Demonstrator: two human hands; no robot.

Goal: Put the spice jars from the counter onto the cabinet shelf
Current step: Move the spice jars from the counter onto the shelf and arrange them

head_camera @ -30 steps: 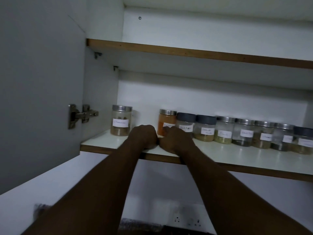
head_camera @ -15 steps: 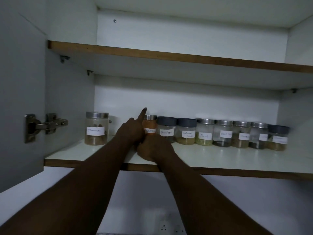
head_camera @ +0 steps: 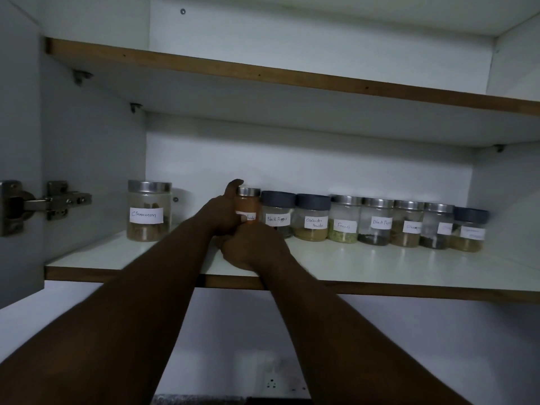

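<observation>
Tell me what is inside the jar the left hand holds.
Orange powder shows through the jar, below its metal lid. The left hand and right hand cover its left side, base and half the label.

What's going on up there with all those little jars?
A person is arranging spice jars on a cabinet shelf. The left hand grips the orange jar, thumb up by its lid; the right hand curls at its foot, grip unclear. The jar sits at the left end of a row, beside the Black Pepper jar. The Cinnamon jar stands apart, further left.
</observation>
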